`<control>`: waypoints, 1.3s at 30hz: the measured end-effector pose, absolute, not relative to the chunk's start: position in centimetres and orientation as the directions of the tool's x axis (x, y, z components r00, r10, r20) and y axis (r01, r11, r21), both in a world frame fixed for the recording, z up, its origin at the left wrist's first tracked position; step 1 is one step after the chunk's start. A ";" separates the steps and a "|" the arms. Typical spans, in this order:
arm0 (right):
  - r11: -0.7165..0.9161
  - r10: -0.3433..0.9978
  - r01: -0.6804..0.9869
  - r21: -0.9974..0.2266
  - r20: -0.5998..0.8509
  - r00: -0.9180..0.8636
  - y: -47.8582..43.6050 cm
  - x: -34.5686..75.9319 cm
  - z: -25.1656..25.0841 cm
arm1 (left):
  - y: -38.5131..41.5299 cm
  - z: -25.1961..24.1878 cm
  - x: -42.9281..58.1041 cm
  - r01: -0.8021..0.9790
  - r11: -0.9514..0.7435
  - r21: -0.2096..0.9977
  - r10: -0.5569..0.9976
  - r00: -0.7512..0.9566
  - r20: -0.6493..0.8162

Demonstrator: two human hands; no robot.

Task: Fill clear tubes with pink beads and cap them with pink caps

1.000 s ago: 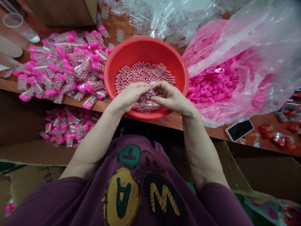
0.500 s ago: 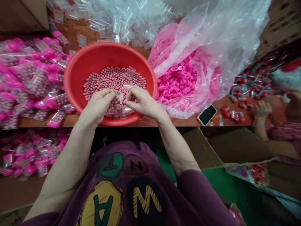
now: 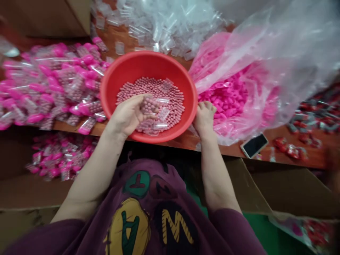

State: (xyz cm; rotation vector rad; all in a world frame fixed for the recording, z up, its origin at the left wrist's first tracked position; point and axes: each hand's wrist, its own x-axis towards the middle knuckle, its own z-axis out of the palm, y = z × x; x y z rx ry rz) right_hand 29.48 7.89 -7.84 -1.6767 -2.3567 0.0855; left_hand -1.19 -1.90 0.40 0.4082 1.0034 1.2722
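Note:
A red bowl (image 3: 138, 67) of small pink balls (image 3: 170, 97) stands at the table's near edge. My left hand (image 3: 130, 115) is over the bowl's near side, fingers curled round a clear tube filled with pink balls (image 3: 148, 105). A few clear tubes lie on the balls under it. My right hand (image 3: 204, 118) has reached right of the bowl into the clear plastic bag of pink caps (image 3: 233, 95), its fingertips bent down among the caps; what they hold, if anything, is hidden.
A heap of filled, pink-capped tubes (image 3: 50, 85) lies left of the bowl, with more on a lower level (image 3: 58, 156). Empty clear tubes (image 3: 164, 24) are piled behind. A phone (image 3: 254, 145) and red packets (image 3: 289, 148) lie at the right. Cardboard boxes sit below the table edge.
My right hand has left the tube over the bowl and moved right to the bag of pink caps. My left hand keeps the filled tube. The view has swung back left.

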 end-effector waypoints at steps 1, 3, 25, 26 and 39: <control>0.325 0.938 0.926 -0.194 0.189 -0.290 8.0 29.6 -7.9 | -1.8 0.3 -1.3 -0.605 0.302 0.736 0.919 -0.019 -0.393; 0.296 0.942 0.929 -0.221 0.227 -0.246 8.5 30.3 -8.0 | -1.6 0.2 -1.7 -0.629 0.305 0.715 0.921 0.002 -0.391; 0.624 0.772 0.397 -0.673 0.452 -0.447 2.7 16.4 0.8 | -2.3 -0.9 -1.0 -0.641 0.225 0.733 0.972 0.097 -0.214; 0.631 0.767 0.404 -0.662 0.454 -0.454 2.7 16.4 0.8 | -2.3 -1.0 -1.0 -0.635 0.226 0.739 0.972 0.096 -0.215; 0.679 0.729 0.495 -0.542 0.419 -0.541 2.6 17.9 1.1 | -2.5 -1.3 -1.2 -0.590 0.222 0.776 0.975 0.120 -0.188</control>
